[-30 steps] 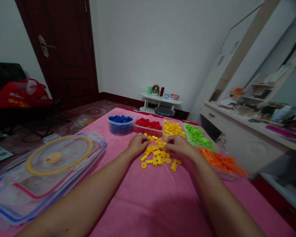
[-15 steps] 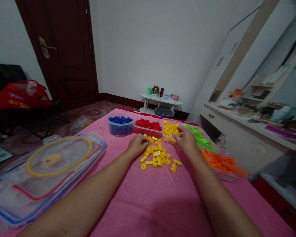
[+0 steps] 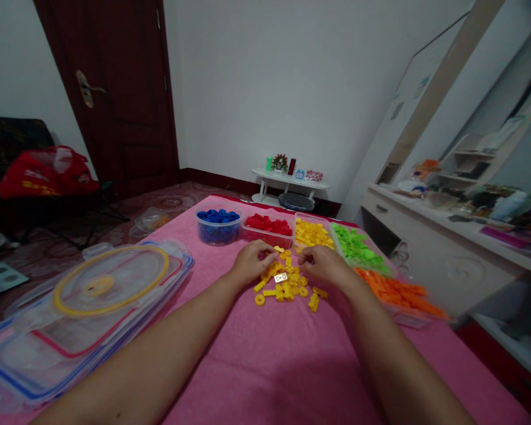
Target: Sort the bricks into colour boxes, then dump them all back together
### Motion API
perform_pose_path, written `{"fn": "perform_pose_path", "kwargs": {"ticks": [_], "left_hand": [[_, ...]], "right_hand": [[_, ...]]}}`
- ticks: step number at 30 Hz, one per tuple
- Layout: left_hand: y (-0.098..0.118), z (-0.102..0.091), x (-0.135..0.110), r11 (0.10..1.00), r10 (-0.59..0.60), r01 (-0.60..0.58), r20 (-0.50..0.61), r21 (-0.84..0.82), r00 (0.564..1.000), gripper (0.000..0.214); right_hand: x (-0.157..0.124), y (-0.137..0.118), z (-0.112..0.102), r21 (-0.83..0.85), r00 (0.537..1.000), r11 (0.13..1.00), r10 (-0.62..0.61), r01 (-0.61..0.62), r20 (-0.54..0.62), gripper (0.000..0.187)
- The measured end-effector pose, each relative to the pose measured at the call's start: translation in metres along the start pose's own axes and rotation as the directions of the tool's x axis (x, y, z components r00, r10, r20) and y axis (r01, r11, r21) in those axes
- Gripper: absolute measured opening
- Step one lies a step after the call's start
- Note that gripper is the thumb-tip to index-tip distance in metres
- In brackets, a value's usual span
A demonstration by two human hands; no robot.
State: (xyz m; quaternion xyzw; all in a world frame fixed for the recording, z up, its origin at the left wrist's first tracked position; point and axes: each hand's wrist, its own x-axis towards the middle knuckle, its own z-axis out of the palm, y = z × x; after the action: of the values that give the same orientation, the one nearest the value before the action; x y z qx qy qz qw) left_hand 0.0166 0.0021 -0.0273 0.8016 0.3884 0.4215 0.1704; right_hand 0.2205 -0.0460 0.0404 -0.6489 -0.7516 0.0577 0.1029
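Note:
A loose pile of yellow building blocks (image 3: 284, 290) lies on the pink cloth, with bricks and small ring-shaped pieces in it. My left hand (image 3: 253, 260) is at the pile's left edge, its fingers curled together over the blocks. Across from it, my right hand (image 3: 324, 264) is at the pile's upper right, thumb and fingers closed in a pinch. Whatever either hand has between its fingertips is hidden or too small to make out. Just behind my right hand stands a clear tub of yellow blocks (image 3: 312, 232).
Clear tubs hold blue blocks (image 3: 218, 217), red blocks (image 3: 269, 224), green blocks (image 3: 357, 248) and orange blocks (image 3: 398, 293) around the pile. Stacked lids (image 3: 110, 313) lie at the left of the pink cloth (image 3: 265, 366). A dresser (image 3: 425, 230) stands at the right.
My right hand has moved from the tub of yellow blocks back to the pile, and its fingers have closed. My left hand has shifted slightly over the pile. The view has shifted slightly.

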Motion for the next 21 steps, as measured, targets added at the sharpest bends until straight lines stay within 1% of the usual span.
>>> {"fn": "perform_pose_path", "kwargs": {"ticks": [2,4,6,8,11,13,16,18,19,21], "left_hand": [[0.006,-0.002,-0.002,0.998,0.045,-0.049,0.084,0.046,0.995,0.024],[0.009,-0.002,-0.003,0.991,0.080,-0.096,0.160,0.092,0.984,0.028],[0.009,-0.001,-0.003,0.985,0.110,-0.132,0.194,0.109,0.975,0.028],[0.006,0.001,-0.003,0.986,0.119,-0.138,0.188,0.090,0.975,0.027],[0.002,0.004,-0.002,0.996,0.084,-0.087,0.150,0.013,0.985,0.026],[-0.002,0.006,-0.001,0.998,0.027,-0.021,0.105,-0.061,0.994,0.026],[-0.009,0.008,0.001,0.978,-0.068,0.070,0.017,-0.196,0.998,0.025],[-0.013,0.009,0.003,0.956,-0.125,0.109,-0.042,-0.273,0.991,0.023],[-0.015,0.009,0.004,0.946,-0.148,0.123,-0.063,-0.299,0.987,0.022],[-0.017,0.009,0.005,0.935,-0.177,0.140,-0.089,-0.325,0.980,0.021]], "right_hand": [[-0.003,0.003,-0.004,-0.022,0.994,1.000,-0.006,0.009,0.107,0.019],[-0.006,0.003,-0.001,-0.054,0.983,0.999,0.005,0.005,0.183,0.024],[-0.007,0.003,0.003,-0.083,0.975,0.996,0.035,-0.017,0.217,0.032],[-0.007,0.003,0.006,-0.095,0.973,0.995,0.060,-0.040,0.221,0.034],[-0.006,0.004,0.002,-0.092,0.981,0.995,0.061,-0.044,0.183,0.020],[-0.006,0.002,-0.001,-0.084,0.989,0.995,0.065,-0.054,0.129,0.011],[-0.003,-0.004,0.003,-0.055,0.998,0.996,0.067,-0.067,-0.009,0.013],[0.000,-0.009,0.012,-0.011,0.993,1.000,0.017,-0.019,-0.116,0.018],[0.001,-0.011,0.017,0.012,0.989,1.000,-0.024,0.026,-0.144,0.020],[0.004,-0.013,0.027,0.042,0.985,0.994,-0.097,0.104,-0.144,0.019]]}}
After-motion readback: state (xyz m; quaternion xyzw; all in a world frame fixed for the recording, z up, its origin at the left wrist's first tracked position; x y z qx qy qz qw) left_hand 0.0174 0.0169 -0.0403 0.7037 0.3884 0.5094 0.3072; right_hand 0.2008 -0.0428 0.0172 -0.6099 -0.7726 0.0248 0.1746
